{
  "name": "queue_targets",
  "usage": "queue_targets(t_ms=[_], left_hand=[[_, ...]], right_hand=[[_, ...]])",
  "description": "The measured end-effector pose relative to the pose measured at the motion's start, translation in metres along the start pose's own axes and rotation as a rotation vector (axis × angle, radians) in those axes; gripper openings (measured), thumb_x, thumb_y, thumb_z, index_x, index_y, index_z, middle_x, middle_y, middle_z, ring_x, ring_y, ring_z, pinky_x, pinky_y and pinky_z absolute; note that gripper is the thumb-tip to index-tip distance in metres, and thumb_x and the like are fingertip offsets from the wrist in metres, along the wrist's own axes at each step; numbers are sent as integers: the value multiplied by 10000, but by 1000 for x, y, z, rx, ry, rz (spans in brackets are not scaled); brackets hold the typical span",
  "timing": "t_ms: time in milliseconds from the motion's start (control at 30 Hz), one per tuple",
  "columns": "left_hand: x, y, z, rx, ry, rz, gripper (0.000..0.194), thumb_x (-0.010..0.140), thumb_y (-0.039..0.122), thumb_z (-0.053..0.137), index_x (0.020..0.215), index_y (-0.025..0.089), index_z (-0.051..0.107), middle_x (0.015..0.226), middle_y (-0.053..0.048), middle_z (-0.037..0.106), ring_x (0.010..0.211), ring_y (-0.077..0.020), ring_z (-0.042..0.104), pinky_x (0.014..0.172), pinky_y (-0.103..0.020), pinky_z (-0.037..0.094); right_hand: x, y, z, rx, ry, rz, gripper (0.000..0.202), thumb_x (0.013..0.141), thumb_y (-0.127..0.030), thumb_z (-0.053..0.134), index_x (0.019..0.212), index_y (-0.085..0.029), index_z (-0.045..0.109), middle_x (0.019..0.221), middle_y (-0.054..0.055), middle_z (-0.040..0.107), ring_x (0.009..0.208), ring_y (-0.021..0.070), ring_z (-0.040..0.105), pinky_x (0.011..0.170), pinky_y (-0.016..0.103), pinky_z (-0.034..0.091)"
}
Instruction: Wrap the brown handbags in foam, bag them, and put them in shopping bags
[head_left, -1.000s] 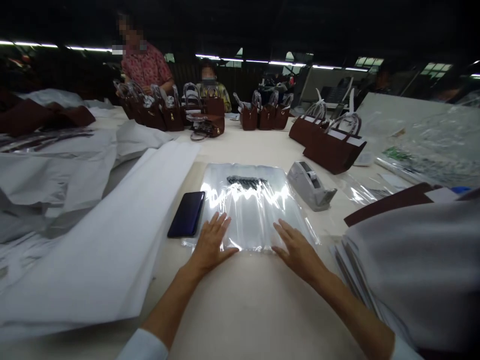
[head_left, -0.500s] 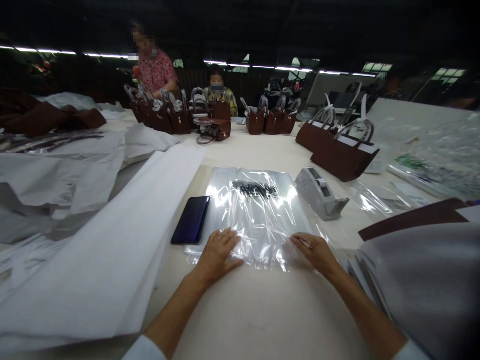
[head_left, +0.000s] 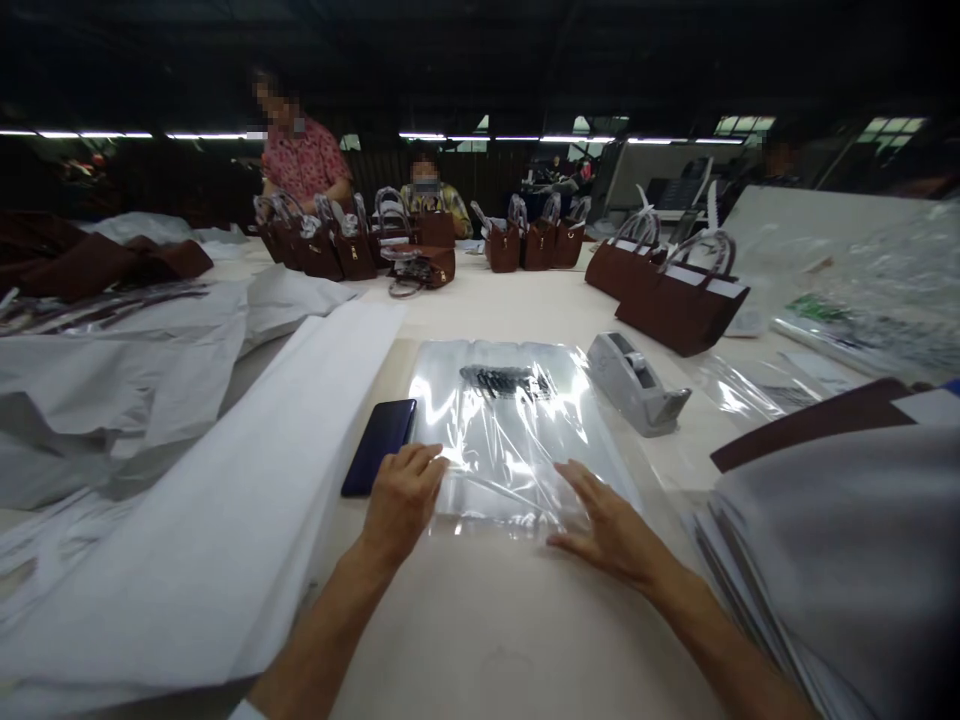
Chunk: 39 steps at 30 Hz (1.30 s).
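Note:
A stack of clear plastic sheets or bags [head_left: 517, 430] with dark print near its far edge lies flat on the table. At its left near edge, my left hand [head_left: 405, 495] has its fingers drawn together on the plastic; what they pinch is too small to make out. My right hand [head_left: 607, 525] rests on the near right part of the plastic, thumb and fingers apart. Just beyond my left hand is a dark blue phone [head_left: 380, 445], beside the stack. To the right of the plastic stands a grey tape dispenser [head_left: 637, 385].
White sheets [head_left: 217, 500] cover the left side. Brown handbags [head_left: 679, 300] stand at the back and right. Wrapped sheets [head_left: 847, 540] and a brown piece [head_left: 810, 425] lie at the right. Two people [head_left: 307, 160] are across the table.
My left hand has moved left and its fingers have closed together. My right hand has slid left on the plastic and opened from a pinch. The view has shifted slightly.

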<state>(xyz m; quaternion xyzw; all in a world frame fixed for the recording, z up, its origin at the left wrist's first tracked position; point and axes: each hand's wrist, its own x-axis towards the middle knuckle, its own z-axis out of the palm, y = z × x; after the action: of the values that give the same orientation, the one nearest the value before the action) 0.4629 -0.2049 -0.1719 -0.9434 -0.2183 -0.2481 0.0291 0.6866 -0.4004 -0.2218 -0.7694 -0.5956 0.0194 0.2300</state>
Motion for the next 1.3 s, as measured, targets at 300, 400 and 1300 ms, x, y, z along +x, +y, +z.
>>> queue_targets(t_ms=[300, 400, 1300], left_hand=[[-10, 2, -29, 22, 63, -85, 289, 806, 99, 361, 898, 195, 617, 1143, -43, 584, 1166, -198, 436, 957, -356, 424], [-41, 2, -20, -1, 12, -130, 305, 797, 97, 350, 927, 182, 613, 1115, -68, 593, 1148, -195, 458, 978, -347, 415], [-34, 85, -22, -76, -220, 21, 448, 824, 420, 482, 1204, 182, 480, 1298, -97, 464, 1241, -284, 343, 1071, -561, 124]], right_hand=[[-25, -1, 7, 93, 134, -43, 259, 918, -253, 315, 1029, -199, 542, 1086, 70, 580, 1054, 173, 536, 953, 352, 428], [-33, 1, 9, 92, 119, -87, 246, 913, -242, 338, 963, -206, 576, 1000, 56, 605, 1030, 186, 542, 1001, 404, 368], [-37, -23, 14, -99, 100, -18, 256, 823, -303, 558, 622, -152, 512, 630, 10, 534, 603, 133, 478, 579, 244, 327]])
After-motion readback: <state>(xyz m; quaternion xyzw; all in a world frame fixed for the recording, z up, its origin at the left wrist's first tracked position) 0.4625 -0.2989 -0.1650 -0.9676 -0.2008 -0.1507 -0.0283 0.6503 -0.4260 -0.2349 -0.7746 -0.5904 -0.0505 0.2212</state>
